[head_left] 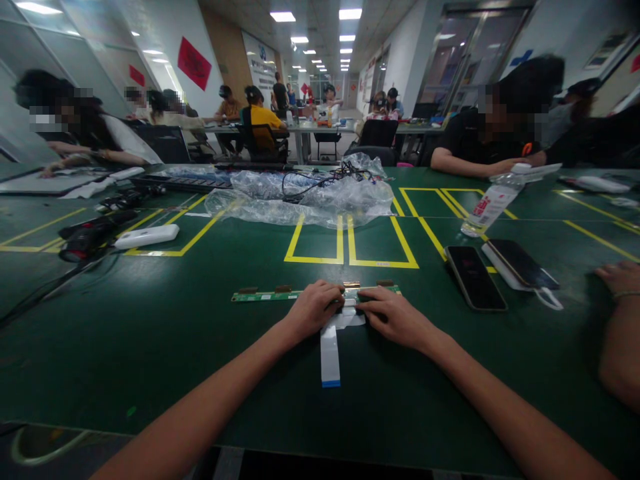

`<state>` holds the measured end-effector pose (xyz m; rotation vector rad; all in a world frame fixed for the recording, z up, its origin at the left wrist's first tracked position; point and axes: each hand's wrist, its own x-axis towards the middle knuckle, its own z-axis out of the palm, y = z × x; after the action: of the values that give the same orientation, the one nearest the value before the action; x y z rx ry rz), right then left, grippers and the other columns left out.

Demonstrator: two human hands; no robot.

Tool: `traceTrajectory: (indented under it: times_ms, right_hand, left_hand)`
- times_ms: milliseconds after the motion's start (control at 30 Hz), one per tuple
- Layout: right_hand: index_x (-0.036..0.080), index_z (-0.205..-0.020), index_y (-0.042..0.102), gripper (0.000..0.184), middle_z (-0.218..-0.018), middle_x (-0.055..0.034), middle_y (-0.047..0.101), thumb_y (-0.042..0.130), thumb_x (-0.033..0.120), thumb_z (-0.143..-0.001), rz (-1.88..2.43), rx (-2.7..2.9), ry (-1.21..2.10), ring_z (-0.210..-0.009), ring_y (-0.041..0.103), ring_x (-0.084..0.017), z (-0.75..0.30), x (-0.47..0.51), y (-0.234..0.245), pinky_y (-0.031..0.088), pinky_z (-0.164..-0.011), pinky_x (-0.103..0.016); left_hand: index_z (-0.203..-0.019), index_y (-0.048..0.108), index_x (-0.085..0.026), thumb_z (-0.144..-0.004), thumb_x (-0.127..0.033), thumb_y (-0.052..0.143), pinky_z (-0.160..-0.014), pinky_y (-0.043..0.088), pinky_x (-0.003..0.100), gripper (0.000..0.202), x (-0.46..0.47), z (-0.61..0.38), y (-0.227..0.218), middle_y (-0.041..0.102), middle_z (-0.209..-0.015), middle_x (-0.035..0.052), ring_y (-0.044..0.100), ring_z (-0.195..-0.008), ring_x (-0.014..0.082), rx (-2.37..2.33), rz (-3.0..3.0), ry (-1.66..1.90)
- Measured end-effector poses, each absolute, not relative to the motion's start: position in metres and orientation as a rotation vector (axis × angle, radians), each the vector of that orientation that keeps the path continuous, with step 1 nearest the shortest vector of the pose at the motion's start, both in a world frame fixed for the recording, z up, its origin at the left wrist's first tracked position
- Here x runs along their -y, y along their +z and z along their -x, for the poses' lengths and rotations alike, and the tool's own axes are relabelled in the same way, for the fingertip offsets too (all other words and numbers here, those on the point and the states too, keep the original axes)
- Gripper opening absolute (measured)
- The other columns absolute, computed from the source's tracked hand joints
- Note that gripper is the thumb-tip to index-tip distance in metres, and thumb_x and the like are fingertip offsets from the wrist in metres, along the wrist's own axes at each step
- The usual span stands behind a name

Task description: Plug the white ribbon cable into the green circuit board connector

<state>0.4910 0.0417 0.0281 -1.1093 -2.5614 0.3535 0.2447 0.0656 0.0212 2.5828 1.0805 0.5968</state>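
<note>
A long, narrow green circuit board (pixel 265 297) lies crosswise on the table in front of me. A white flat ribbon cable (pixel 330 353) with a blue end runs from the middle of the board toward me, folding sideways near the top. My left hand (pixel 315 308) is closed, its fingertips pinching the cable's upper end at the board. From the other side, my right hand (pixel 400 316) closes its thumb and fingers on the same end. Between the hands a small white piece (pixel 349 303) shows at the connector. The fingers partly hide the joint, so I cannot tell whether the cable is seated.
Crumpled clear plastic (pixel 310 200) with black cables lies beyond the board. Two phones (pixel 476 279) and a water bottle (pixel 493 203) are at the right, beside another person's arm (pixel 623 327). A white device (pixel 147 236) and black gear (pixel 95 233) lie left. Yellow tape marks the green table (pixel 200 360).
</note>
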Motion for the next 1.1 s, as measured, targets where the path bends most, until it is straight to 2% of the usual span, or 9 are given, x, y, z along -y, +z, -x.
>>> traceTrajectory:
  times_ms: [133, 333, 400, 633, 833, 900, 1033, 1100]
  right_hand:
    - [0.022, -0.120, 0.070, 0.033, -0.134, -0.0113, 0.061, 0.052, 0.020, -0.092, 1.075, 2.556, 0.331, -0.124, 0.055, -0.028, -0.491, -0.042, 0.026, 0.040, -0.108, -0.054]
    - [0.023, -0.119, 0.069, 0.033, -0.128, -0.0107, 0.063, 0.054, 0.016, -0.090, 1.003, 2.498, 0.335, -0.123, 0.055, -0.026, -0.484, -0.039, 0.027, 0.043, -0.106, -0.051]
    - [0.022, -0.117, 0.069, 0.031, -0.129, -0.0103, 0.063, 0.055, 0.015, -0.090, 0.979, 2.488, 0.326, -0.122, 0.056, -0.026, -0.482, -0.037, 0.027, 0.042, -0.106, -0.050]
    - [0.021, -0.118, 0.068, 0.030, -0.132, -0.0103, 0.062, 0.054, 0.017, -0.092, 1.021, 2.491, 0.318, -0.126, 0.052, -0.025, -0.487, -0.035, 0.027, 0.043, -0.105, -0.049]
    - [0.019, -0.116, 0.069, 0.029, -0.129, -0.0115, 0.063, 0.051, 0.017, -0.094, 1.063, 2.506, 0.338, -0.122, 0.054, -0.025, -0.490, -0.036, 0.030, 0.044, -0.103, -0.047]
    - [0.019, -0.117, 0.069, 0.029, -0.129, -0.0117, 0.063, 0.051, 0.017, -0.094, 1.070, 2.502, 0.343, -0.121, 0.054, -0.025, -0.490, -0.036, 0.029, 0.044, -0.102, -0.046]
    - [0.019, -0.118, 0.069, 0.030, -0.129, -0.0119, 0.063, 0.052, 0.017, -0.094, 1.083, 2.508, 0.355, -0.121, 0.054, -0.025, -0.492, -0.037, 0.026, 0.045, -0.101, -0.046]
    - [0.019, -0.118, 0.069, 0.030, -0.129, -0.0119, 0.063, 0.052, 0.018, -0.094, 1.090, 2.514, 0.358, -0.121, 0.054, -0.025, -0.493, -0.037, 0.025, 0.045, -0.101, -0.046]
  left_hand:
    - [-0.105, 0.066, -0.020, -0.097, -0.021, 0.049, -0.089, 0.050, 0.039, 0.018, -0.062, -0.247, 0.023, 0.068, -0.122, 0.0061, 0.060, -0.107, 0.0223, -1.103, -2.645, 0.530]
    - [-0.135, 0.055, -0.017, -0.099, -0.032, 0.044, -0.107, 0.044, 0.049, 0.040, -0.043, -0.249, 0.026, 0.057, -0.141, 0.0131, 0.053, -0.129, 0.0288, -1.209, -2.728, 0.319]
    - [-0.136, 0.055, -0.016, -0.098, -0.033, 0.046, -0.109, 0.044, 0.050, 0.042, -0.035, -0.244, 0.028, 0.056, -0.142, 0.0137, 0.051, -0.132, 0.0301, -1.273, -2.706, 0.240]
    - [-0.140, 0.053, -0.024, -0.098, -0.043, 0.043, -0.112, 0.042, 0.051, 0.046, -0.021, -0.179, 0.022, 0.051, -0.148, 0.0086, 0.046, -0.137, 0.0275, -1.520, -2.571, 0.208]
    - [-0.141, 0.052, -0.021, -0.098, -0.051, 0.034, -0.111, 0.041, 0.055, 0.056, -0.016, -0.068, 0.008, 0.045, -0.153, 0.0111, 0.044, -0.139, 0.0323, -1.962, -2.296, 0.199]
    - [-0.140, 0.052, -0.019, -0.097, -0.053, 0.033, -0.109, 0.041, 0.057, 0.058, -0.012, -0.029, 0.001, 0.046, -0.151, 0.0124, 0.046, -0.137, 0.0351, -2.101, -2.198, 0.172]
    - [-0.141, 0.049, -0.023, -0.094, -0.052, 0.038, -0.104, 0.045, 0.059, 0.056, -0.001, 0.028, -0.013, 0.053, -0.146, 0.0076, 0.050, -0.133, 0.0377, -2.298, -2.060, 0.208]
    - [-0.142, 0.047, -0.022, -0.092, -0.052, 0.038, -0.104, 0.045, 0.060, 0.059, 0.003, 0.041, -0.016, 0.056, -0.143, 0.0089, 0.049, -0.133, 0.0387, -2.339, -2.033, 0.204]
